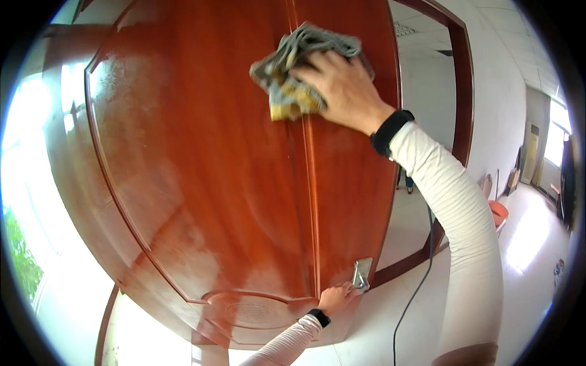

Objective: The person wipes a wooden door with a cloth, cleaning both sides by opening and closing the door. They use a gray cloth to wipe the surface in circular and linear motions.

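A reddish-brown panelled wooden door fills the middle of the view, with raised mouldings and an oval carved pattern low down. High on it, my right hand presses a bunched grey and yellow cloth to the surface beside a vertical moulding; the hand is slightly blurred. My left hand grips the metal door handle at the door's lower right edge. Both wrists carry black bands over pale sleeves. Smeared, whitish patches show on the door's left and lower parts.
A dark cable hangs beside my right arm. Behind the door stands a brown frame in a white wall. An orange bucket is farther right on the pale floor. Part of a person's leg and shoe shows through the opening. Bright windows lie left.
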A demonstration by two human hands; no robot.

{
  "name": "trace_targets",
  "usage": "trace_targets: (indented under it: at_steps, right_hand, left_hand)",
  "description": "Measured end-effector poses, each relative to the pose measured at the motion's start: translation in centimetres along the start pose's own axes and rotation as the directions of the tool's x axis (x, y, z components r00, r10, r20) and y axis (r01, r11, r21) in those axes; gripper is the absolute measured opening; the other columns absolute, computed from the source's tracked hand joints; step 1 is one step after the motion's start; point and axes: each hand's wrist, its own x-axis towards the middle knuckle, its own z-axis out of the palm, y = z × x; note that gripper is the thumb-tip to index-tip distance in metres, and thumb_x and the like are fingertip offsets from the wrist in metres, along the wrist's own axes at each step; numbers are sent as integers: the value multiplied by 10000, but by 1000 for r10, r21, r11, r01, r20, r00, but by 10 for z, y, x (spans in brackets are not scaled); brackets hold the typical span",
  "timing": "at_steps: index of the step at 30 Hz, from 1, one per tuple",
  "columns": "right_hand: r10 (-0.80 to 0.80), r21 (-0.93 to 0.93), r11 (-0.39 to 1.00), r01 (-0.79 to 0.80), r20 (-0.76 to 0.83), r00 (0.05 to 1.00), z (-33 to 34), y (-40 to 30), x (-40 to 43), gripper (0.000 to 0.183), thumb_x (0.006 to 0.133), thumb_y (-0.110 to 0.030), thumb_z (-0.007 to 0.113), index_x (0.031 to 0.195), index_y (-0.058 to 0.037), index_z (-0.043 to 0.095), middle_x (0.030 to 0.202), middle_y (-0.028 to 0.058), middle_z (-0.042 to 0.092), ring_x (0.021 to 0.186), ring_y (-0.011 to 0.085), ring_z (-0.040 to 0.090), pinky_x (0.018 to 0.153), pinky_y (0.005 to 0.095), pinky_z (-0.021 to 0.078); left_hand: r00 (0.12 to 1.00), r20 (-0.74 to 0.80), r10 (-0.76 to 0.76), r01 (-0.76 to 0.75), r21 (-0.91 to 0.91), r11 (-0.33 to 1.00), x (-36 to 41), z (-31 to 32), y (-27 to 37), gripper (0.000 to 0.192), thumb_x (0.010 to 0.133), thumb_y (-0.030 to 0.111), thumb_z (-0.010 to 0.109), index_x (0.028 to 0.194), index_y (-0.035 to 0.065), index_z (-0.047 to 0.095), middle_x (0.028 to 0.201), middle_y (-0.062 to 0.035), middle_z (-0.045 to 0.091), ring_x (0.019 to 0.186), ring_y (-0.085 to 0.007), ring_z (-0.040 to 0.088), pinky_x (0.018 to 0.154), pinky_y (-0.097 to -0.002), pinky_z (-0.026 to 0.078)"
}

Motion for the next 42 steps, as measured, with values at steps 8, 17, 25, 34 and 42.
trace_targets:
  at_steps: [8, 17, 25, 34, 42]
  right_hand:
    - [-50, -60, 997, 50, 11, 999, 4, -9, -15, 620, 714, -220, 780, 1291, -232, 552, 1211, 65, 544, 1168, 288, 504, 982, 522, 423]
    - [219, -44, 975, -218, 14, 976, -7, 13, -50, 799, 732, -235, 782, 1429, -294, 395, 1198, 113, 559, 1126, 291, 516, 889, 600, 428]
    - [-260, 161, 963, 216, 347, 901, -27, -47, -208, 179, 908, -205, 508, 954, -258, 672, 1007, -10, 650, 929, 129, 642, 961, 413, 514]
    - [593, 418, 175, -892, 678, 434, -92, -150, -357, 298, 774, -72, 667, 1063, -22, 614, 954, 78, 668, 878, 277, 644, 785, 340, 502]
    - [351, 219, -930, -294, 762, -544, -188, -239, -474, 326, 848, -116, 600, 1161, -31, 571, 1083, 78, 627, 1016, 202, 601, 883, 347, 482]
  left_hand:
    - [998, -35, 52, -53, -31, 998, -13, -1, -8, 377, 934, 391, 519, 1109, 71, 611, 1064, -119, 656, 956, -319, 634, 787, -428, 518]
    - [980, -132, 147, -154, -47, 987, -12, 6, -7, 321, 925, 314, 530, 1195, 151, 591, 996, -108, 632, 913, -325, 629, 757, -437, 522]
    - [959, -171, 228, -228, 21, 973, -19, 7, -4, 350, 924, 223, 535, 1270, 186, 568, 984, -77, 604, 944, -287, 572, 817, -393, 498]
    - [939, -279, 204, -194, 61, 979, -16, 8, -5, 203, 839, 179, 618, 1006, 71, 658, 908, -104, 568, 892, -294, 547, 750, -407, 484]
    - [873, -405, 273, -320, -52, 946, -19, -1, 15, 224, 866, 128, 611, 1079, 98, 674, 915, -73, 629, 844, -265, 590, 741, -378, 499]
